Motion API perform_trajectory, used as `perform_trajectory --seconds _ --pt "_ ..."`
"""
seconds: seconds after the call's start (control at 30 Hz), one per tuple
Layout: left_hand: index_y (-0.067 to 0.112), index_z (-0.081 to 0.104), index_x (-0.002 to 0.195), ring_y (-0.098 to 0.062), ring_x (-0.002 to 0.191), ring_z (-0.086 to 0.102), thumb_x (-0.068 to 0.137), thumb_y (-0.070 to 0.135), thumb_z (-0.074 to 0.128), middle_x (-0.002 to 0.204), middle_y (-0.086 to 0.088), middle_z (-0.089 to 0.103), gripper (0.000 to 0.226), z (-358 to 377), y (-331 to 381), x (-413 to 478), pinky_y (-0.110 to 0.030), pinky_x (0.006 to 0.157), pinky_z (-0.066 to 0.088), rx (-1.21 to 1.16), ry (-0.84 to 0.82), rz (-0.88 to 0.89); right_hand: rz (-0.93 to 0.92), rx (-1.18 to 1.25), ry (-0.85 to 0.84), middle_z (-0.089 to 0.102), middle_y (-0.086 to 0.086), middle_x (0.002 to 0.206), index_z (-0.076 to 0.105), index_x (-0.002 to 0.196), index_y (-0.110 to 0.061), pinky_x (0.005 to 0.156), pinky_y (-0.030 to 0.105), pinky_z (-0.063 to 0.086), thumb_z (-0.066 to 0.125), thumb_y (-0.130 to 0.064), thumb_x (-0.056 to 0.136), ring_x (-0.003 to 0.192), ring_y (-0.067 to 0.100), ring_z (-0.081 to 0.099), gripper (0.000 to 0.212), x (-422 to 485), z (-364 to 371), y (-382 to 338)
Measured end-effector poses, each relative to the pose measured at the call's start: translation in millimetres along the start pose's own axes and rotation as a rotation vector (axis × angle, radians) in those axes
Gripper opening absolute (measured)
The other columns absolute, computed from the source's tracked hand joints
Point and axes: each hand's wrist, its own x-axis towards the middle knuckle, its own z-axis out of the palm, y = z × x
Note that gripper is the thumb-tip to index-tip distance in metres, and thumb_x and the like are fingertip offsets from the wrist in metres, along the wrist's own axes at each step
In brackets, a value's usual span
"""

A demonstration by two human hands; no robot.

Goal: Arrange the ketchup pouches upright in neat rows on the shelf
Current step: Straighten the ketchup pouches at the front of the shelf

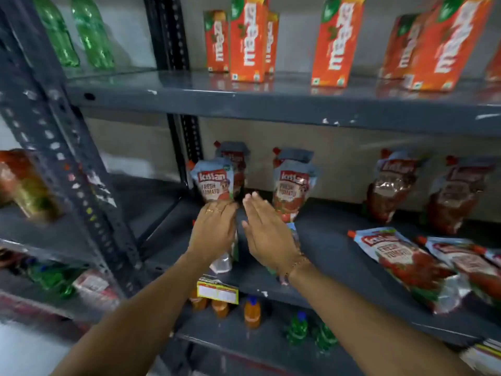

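Ketchup pouches stand on the middle shelf (339, 240). At the left, one upright pouch (214, 185) has another (233, 156) behind it. A second pair (291, 191) stands to the right, and two more upright pouches (390, 183) (458, 194) stand further right. Two pouches (404, 264) (466, 264) lie flat at the front right. My left hand (214, 232) touches the base of the front-left pouch, its fingertips curled out of sight. My right hand (267, 232) is flat and open beside it, holding nothing. A lying pouch (223, 263) shows partly under my hands.
Orange juice cartons (249, 39) stand on the shelf above, with green bottles (92, 33) at its left. Small orange and green bottles (252, 312) fill the shelf below. A perforated grey upright (70, 164) divides off the left bay. A yellow price tag (217, 290) hangs on the shelf edge.
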Motion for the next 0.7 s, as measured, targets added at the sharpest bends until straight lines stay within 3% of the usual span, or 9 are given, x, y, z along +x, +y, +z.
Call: perform_trajectory --seconds 0.13,0.27,0.33,0.4,0.47,0.53,0.6,0.7 --pt "0.005 0.060 0.115 -0.034 0.115 0.052 0.083 0.027 0.060 0.119 -0.018 0.062 0.039 18 -45 -7 -0.039 0.098 0.040 -0.080 -0.255 -0.603 0.436 0.233 -0.310 0.050 0.018 0.139 0.047 0.131 -0.004 0.104 0.039 0.039 0.043 -0.023 0.093 0.130 0.032 0.044 0.043 25 42 -13" --pt "0.000 0.059 0.119 -0.037 0.115 0.056 0.082 0.027 0.065 0.122 -0.023 0.062 0.046 25 -74 -7 -0.038 0.094 0.045 -0.280 -0.436 -0.938 0.792 0.388 -0.532 0.065 0.019 0.119 0.062 0.112 -0.001 0.089 0.036 0.048 0.048 -0.020 0.089 0.108 0.033 0.061 0.033 52 72 -19" --pt "-0.005 0.060 0.117 -0.036 0.108 0.062 0.081 0.016 0.069 0.118 -0.024 0.064 0.043 27 -86 -7 -0.041 0.092 0.052 -0.618 -0.410 -1.183 0.984 0.597 -0.572 0.066 0.020 0.115 0.063 0.111 0.002 0.082 0.036 0.053 0.054 -0.013 0.085 0.103 0.032 0.064 0.031 57 86 -15" --pt "-0.007 0.057 0.119 -0.030 0.102 0.063 0.082 0.001 0.066 0.112 -0.020 0.065 0.040 26 -95 -7 -0.039 0.087 0.053 -0.974 -0.406 -1.348 1.129 0.760 -0.490 0.069 0.021 0.108 0.064 0.106 0.004 0.081 0.039 0.056 0.059 -0.006 0.082 0.093 0.032 0.067 0.026 59 94 -12" --pt "-0.005 0.059 0.116 -0.020 0.082 0.061 0.084 -0.007 0.061 0.096 -0.013 0.065 0.033 22 -103 -4 -0.029 0.070 0.053 -1.115 -0.471 -1.361 1.214 0.856 -0.410 0.071 0.020 0.101 0.066 0.098 0.004 0.083 0.043 0.058 0.062 -0.006 0.081 0.089 0.032 0.069 0.021 58 100 -10" --pt "0.003 0.064 0.094 -0.015 0.074 0.059 0.083 -0.008 0.061 0.093 -0.008 0.065 0.016 16 -109 2 -0.022 0.055 0.052 -1.119 -0.490 -1.281 1.196 0.865 -0.330 0.073 0.015 0.094 0.067 0.085 -0.003 0.076 0.040 0.060 0.065 -0.012 0.080 0.081 0.029 0.070 0.010 57 102 -12" --pt "0.008 0.061 0.081 -0.018 0.081 0.062 0.080 -0.010 0.063 0.085 -0.004 0.070 0.019 9 -116 12 -0.021 0.056 0.051 -1.121 -0.410 -1.159 1.055 0.812 -0.220 0.074 0.008 0.092 0.066 0.080 -0.012 0.067 0.031 0.059 0.067 -0.009 0.076 0.077 0.021 0.070 0.004 59 99 -14" --pt "0.011 0.058 0.085 -0.017 0.083 0.062 0.077 -0.012 0.065 0.084 -0.002 0.067 0.025 2 -122 26 -0.016 0.061 0.053 -1.107 -0.238 -0.867 0.859 0.782 -0.078 0.071 0.007 0.108 0.063 0.102 -0.010 0.081 0.035 0.058 0.064 -0.007 0.080 0.098 0.022 0.067 0.022 65 91 -16"
